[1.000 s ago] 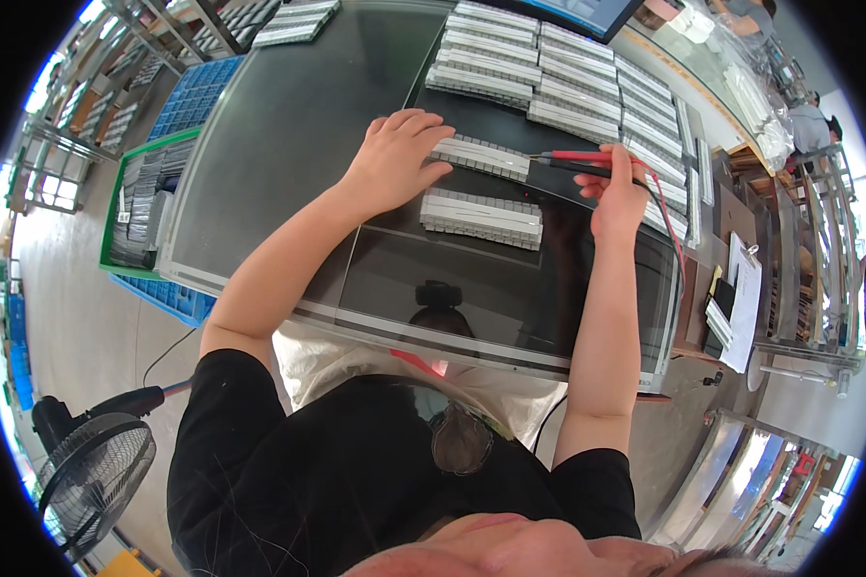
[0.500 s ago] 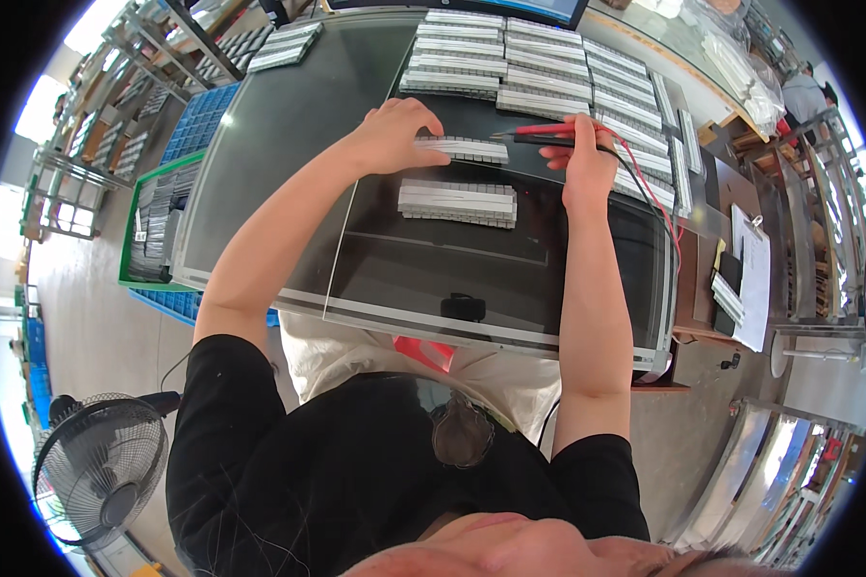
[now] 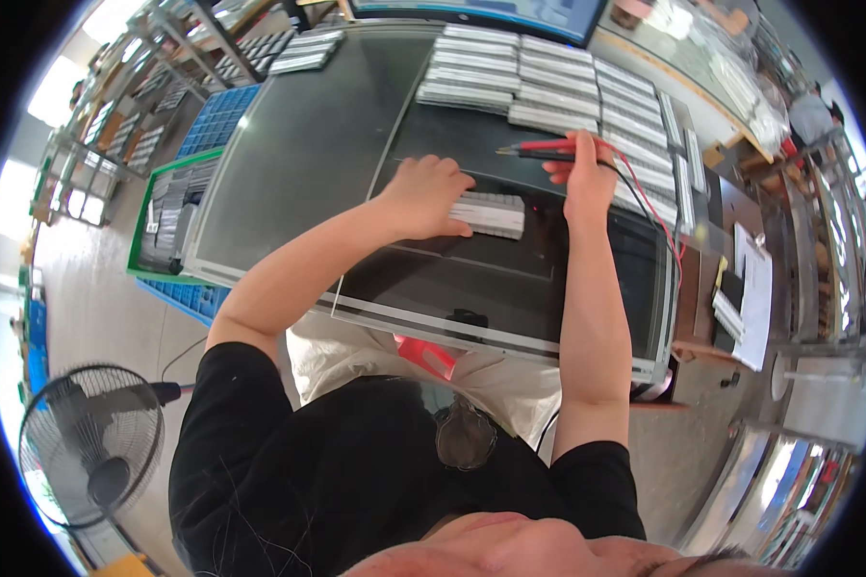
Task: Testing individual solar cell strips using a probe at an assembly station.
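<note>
My left hand (image 3: 431, 197) is curled round the left end of a short stack of white and grey ribbed strips (image 3: 496, 215) on the dark glass tabletop. Thumb and fingers grip its long sides and hide that end. To the right, my right hand (image 3: 585, 175) holds a pair of test probes, one red (image 3: 553, 145) and one black (image 3: 554, 156), close together like chopsticks. Their thin tips point left, above the glass and beyond the stack, touching nothing. The red and black leads run from the hand toward the table's right side.
Rows of similar strips (image 3: 556, 91) fill the far right of the table (image 3: 308, 125), below a monitor (image 3: 491, 13). A green-rimmed crate (image 3: 137, 231) stands at the left, a fan (image 3: 91, 442) at lower left. A clipboard (image 3: 752, 288) lies at right.
My left hand has come nearer to me, from the farther strip to the nearer stack. That farther strip no longer shows as a separate piece. My right hand still holds the probes in nearly the same place.
</note>
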Motion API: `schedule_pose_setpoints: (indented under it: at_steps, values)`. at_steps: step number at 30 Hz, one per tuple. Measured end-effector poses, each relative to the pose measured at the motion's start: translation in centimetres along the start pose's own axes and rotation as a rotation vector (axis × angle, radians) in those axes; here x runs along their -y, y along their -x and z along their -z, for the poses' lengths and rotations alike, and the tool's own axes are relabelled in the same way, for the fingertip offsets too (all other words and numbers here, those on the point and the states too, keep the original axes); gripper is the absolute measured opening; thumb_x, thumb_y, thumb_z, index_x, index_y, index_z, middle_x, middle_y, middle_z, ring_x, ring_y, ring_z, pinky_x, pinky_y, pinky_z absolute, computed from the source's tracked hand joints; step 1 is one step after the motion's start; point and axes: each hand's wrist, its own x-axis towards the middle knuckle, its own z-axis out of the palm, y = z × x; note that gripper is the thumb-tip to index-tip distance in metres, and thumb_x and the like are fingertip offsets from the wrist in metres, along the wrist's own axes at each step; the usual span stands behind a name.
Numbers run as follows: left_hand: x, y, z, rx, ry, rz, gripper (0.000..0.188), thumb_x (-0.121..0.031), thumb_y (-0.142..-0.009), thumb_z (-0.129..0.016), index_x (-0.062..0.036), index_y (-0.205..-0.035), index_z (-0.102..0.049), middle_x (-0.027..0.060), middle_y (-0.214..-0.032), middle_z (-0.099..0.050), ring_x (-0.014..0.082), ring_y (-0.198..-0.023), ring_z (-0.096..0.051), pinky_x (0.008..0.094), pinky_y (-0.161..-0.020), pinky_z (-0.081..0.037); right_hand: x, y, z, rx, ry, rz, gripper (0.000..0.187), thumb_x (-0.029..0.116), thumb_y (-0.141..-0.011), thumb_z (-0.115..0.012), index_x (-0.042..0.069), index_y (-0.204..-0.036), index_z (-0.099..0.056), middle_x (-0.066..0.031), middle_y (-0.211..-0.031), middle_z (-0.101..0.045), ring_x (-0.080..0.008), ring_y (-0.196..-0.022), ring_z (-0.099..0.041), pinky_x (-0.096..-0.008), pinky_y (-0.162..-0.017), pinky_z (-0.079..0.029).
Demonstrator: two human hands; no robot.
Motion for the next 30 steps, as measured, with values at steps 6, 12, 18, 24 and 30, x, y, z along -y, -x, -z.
schedule_pose_setpoints:
  at_steps: [6,12,18,24,30]
  values:
    - [-0.7,0.0,0.7,0.127,0.072,0.089,0.05,-0.034,-0.064,-0.071,-0.009,-0.103,-0.052,0.0092,-0.104,-0.049,0.028,-0.103,-0.044,0.0425,-0.084,-0.035,0.1,0.6,0.1,0.031,0.048,0.019,0.023,0.023,-0.086,-0.049,0.0,-0.086,-0.054,-0.0086,-0.069,-0.059,-0.0148,-0.047,-0.057,-0.0223,-0.038,-0.04]
    - [-1.0,1.5,-0.3,-0.04,0.172,0.054,0.048,-0.032,-0.063,-0.072,-0.0089,-0.1,-0.051,0.0092,-0.097,-0.054,0.027,-0.097,-0.049,0.0413,-0.08,-0.036,0.4,0.8,-0.2,0.022,0.068,0.0,0.022,0.022,-0.086,-0.048,0.001,-0.087,-0.054,-0.0084,-0.069,-0.058,-0.0154,-0.047,-0.057,-0.0228,-0.039,-0.041]
    - [-1.0,1.8,-0.9,-0.094,0.186,0.071,0.051,-0.032,-0.064,-0.071,-0.0089,-0.104,-0.05,0.0087,-0.096,-0.056,0.0258,-0.097,-0.05,0.0411,-0.08,-0.035,0.0,0.5,-0.2,0.041,0.061,0.004,0.023,0.023,-0.086,-0.049,0.0,-0.087,-0.054,-0.0085,-0.067,-0.057,-0.015,-0.047,-0.057,-0.0224,-0.038,-0.04]
    - [-1.5,2.2,-0.6,-0.067,0.1,0.108,0.05,-0.03,-0.067,-0.068,-0.009,-0.11,-0.052,0.0084,-0.1,-0.052,0.0255,-0.1,-0.046,0.0381,-0.084,-0.034,-0.2,0.5,-0.3,0.055,0.035,-0.037,0.022,0.022,-0.084,-0.051,0.001,-0.086,-0.054,-0.0076,-0.071,-0.055,-0.0152,-0.046,-0.057,-0.0223,-0.037,-0.04]
    - [-2.4,3.2,-1.2,-0.221,0.11,0.059,0.041,-0.024,-0.068,-0.067,-0.0075,-0.102,-0.052,0.0072,-0.096,-0.052,0.0235,-0.092,-0.05,0.0361,-0.08,-0.037,0.2,1.0,-0.5,0.053,0.027,-0.044,0.021,0.022,-0.085,-0.051,0.001,-0.085,-0.054,-0.0071,-0.069,-0.056,-0.0144,-0.045,-0.056,-0.0215,-0.038,-0.039]
